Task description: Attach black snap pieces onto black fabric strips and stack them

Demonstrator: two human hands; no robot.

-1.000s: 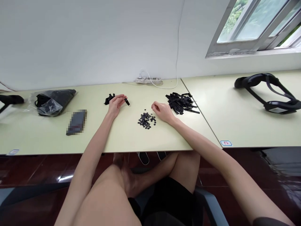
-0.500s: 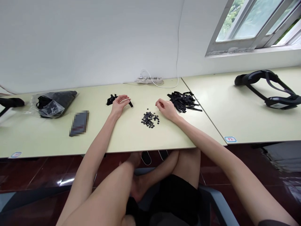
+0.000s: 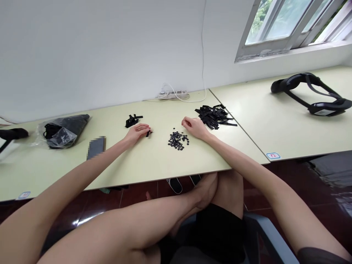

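My left hand point(image 3: 137, 134) pinches a short black fabric strip point(image 3: 148, 134) between thumb and fingertips, just above the table. Behind it lies a small heap of black strips point(image 3: 133, 120). My right hand point(image 3: 194, 127) rests on the table with its fingers curled together; whatever is in them, if anything, is hidden. Just in front of that hand is a loose cluster of small black rings point(image 3: 177, 141), spread flat. A larger heap of black strips point(image 3: 213, 116) lies right behind my right hand.
A white power strip point(image 3: 172, 95) with a cable sits against the wall. At left are a clear plastic bag point(image 3: 64, 131) with dark contents and a pixelated grey item point(image 3: 96, 147). A black headset point(image 3: 310, 93) lies on the right-hand table.
My left hand has come down and nearer to me with the strip, uncovering the small heap behind it. My right hand stays in place. My legs have shifted and the view has turned slightly.
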